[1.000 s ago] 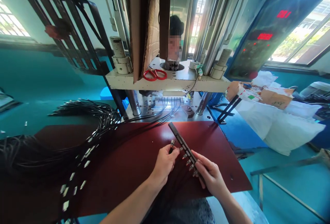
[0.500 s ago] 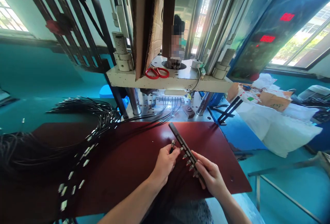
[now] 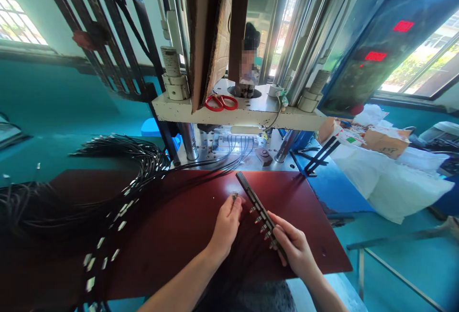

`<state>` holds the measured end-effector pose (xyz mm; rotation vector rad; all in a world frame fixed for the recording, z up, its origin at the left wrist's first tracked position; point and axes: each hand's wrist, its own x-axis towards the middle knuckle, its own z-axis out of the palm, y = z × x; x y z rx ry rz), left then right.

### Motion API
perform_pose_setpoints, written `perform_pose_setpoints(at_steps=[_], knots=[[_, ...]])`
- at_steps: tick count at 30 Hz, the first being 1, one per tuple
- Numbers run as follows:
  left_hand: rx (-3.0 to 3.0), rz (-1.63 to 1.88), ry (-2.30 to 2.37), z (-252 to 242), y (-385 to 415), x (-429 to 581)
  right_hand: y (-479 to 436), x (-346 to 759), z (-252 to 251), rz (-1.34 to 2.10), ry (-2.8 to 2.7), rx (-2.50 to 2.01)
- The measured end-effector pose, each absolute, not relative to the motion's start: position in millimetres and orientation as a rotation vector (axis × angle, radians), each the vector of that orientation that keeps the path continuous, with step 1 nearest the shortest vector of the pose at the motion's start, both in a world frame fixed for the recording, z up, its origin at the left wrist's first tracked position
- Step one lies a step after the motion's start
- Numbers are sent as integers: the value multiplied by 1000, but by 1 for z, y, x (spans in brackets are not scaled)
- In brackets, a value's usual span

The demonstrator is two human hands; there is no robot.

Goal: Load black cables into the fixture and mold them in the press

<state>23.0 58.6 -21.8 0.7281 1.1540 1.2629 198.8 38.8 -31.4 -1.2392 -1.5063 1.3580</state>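
My right hand point(image 3: 293, 242) grips the lower end of a long dark metal bar point(image 3: 246, 188), held at a slant above the red-brown tabletop point(image 3: 172, 240). Several small metal cable connectors point(image 3: 263, 228) sit in a row along the bar's left edge, close to my right fingers. Just left of the bar, my left hand point(image 3: 225, 226) is closed in a pinch on a cable connector point(image 3: 234, 196), whose metal tip shows above the fingertips. Its cable is mostly hidden by the hand. Dark cables hang below the bar, hard to make out.
A bundle of black cables point(image 3: 147, 159) with metal ends runs along the left of the table. Ahead stands a press point(image 3: 236, 118) with cables in its lower fixture and red-handled scissors point(image 3: 221, 103) on its plate. A blue control box point(image 3: 387, 29) hangs at right.
My left hand has drawn slightly left, away from the bar, with the connector in its fingers. Another connector now shows seated higher on the bar. The right hand stays nearly still.
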Motion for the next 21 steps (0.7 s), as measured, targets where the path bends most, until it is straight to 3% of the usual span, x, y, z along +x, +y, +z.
perform_pose_setpoints(at_steps=[21], knots=[[701, 1009, 1033, -15, 63, 11, 40, 203, -27, 1410, -1636, -1266]])
